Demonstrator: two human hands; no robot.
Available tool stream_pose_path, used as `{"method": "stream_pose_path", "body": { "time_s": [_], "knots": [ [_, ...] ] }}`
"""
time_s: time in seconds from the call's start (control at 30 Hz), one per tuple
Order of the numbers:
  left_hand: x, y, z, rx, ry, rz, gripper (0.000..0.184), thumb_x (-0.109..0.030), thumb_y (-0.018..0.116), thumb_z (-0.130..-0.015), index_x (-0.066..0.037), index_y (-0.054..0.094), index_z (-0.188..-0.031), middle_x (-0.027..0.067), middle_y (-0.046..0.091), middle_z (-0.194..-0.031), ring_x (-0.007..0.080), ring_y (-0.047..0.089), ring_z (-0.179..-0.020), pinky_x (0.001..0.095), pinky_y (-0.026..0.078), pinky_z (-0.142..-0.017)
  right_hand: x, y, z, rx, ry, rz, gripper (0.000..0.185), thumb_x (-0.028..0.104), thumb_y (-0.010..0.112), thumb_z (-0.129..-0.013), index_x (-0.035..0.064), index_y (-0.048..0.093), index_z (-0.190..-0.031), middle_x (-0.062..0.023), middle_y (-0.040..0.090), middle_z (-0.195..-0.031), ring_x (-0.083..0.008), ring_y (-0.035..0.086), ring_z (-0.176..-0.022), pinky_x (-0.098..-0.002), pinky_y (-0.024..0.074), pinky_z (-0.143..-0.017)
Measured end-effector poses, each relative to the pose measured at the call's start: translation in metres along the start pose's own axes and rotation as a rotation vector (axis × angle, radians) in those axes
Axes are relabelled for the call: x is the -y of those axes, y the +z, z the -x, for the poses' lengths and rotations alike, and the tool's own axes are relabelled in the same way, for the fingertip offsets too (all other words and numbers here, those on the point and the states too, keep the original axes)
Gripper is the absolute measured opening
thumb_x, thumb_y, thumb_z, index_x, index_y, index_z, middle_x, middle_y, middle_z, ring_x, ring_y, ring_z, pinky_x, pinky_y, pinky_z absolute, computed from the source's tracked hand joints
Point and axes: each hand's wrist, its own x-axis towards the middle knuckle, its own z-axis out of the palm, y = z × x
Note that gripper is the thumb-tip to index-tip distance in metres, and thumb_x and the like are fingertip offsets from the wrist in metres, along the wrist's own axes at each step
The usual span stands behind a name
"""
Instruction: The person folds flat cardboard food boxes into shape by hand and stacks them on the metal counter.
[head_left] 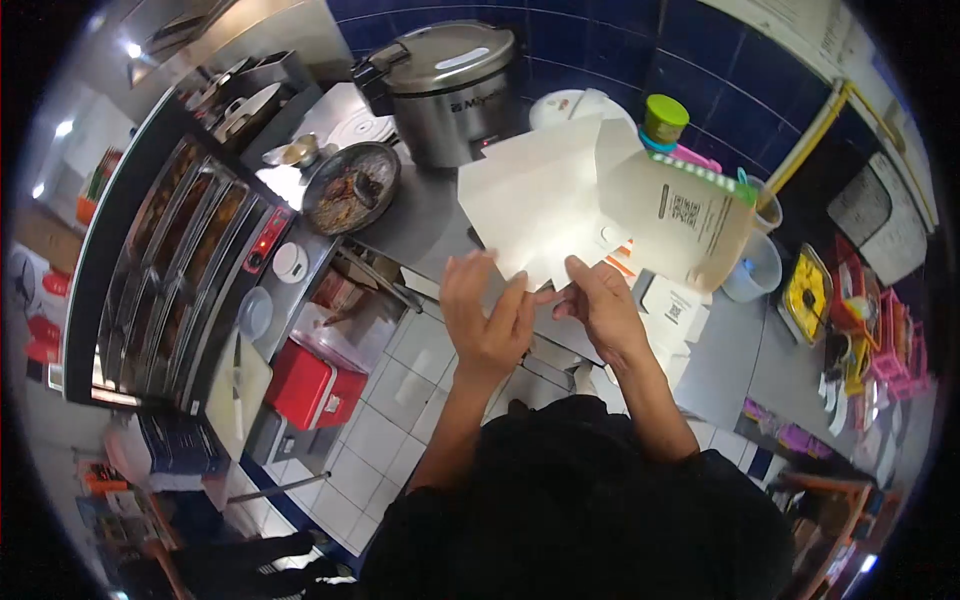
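Observation:
A cardboard takeaway food box (540, 210), partly folded with its lid open, is in front of me above the steel counter. Its inside is plain white, and the lid flap (690, 215) on the right carries printed text and a QR code. My left hand (488, 318) is at the near left edge, its thumb and index finger on a small front flap. My right hand (607, 312) pinches the near corner of the same box, thumb on top. The fingertips of both hands nearly meet. Under the box's right side lies another flat printed carton (670, 312).
A large steel rice cooker (455, 100) stands behind the box. Left of it is a pan (352, 188) with food remains. A heated display with trays (180, 270) and a knife on a board (238, 390) are farther left. Yellow food in a container (805, 285) and pink baskets (905, 345) stand right.

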Motion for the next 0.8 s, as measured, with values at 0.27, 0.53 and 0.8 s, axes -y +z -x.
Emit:
{"method": "stream_pose_path", "body": {
  "time_s": [0.27,0.53,0.8],
  "knots": [
    [-0.031,0.086,0.055,0.055,-0.681,0.758,0.008,0.000,0.070,-0.087,0.002,0.068,-0.094,0.0106,0.056,-0.110,0.0157,0.060,-0.089,0.0297,0.051,-0.075,-0.038,-0.069,0.027,-0.340,0.079,-0.102,0.030,0.027,0.056,-0.101,-0.0013,0.066,-0.100,-0.0110,0.072,-0.093,-0.0126,0.066,-0.075,-0.0243,0.0522,-0.064],
    [-0.129,0.165,0.127,0.586,-1.020,1.115,0.012,-0.009,0.066,-0.093,0.003,0.066,-0.092,0.0033,0.063,-0.081,0.0078,0.059,-0.072,0.0230,0.048,-0.065,-0.049,-0.192,0.099,-0.789,-0.080,0.115,0.020,0.014,0.068,-0.094,0.0003,0.062,-0.080,-0.0081,0.069,-0.077,-0.0140,0.070,-0.074,-0.0256,0.0591,-0.071],
    [-0.179,0.218,0.188,0.888,-1.124,1.205,0.014,-0.012,0.061,-0.097,0.001,0.068,-0.098,0.0036,0.067,-0.081,0.0089,0.062,-0.072,0.0240,0.051,-0.070,-0.072,-0.278,0.153,-0.695,0.016,0.611,0.016,0.006,0.065,-0.092,-0.0068,0.071,-0.100,-0.0145,0.071,-0.092,-0.0172,0.071,-0.078,-0.0264,0.0582,-0.071]
  ]
}}
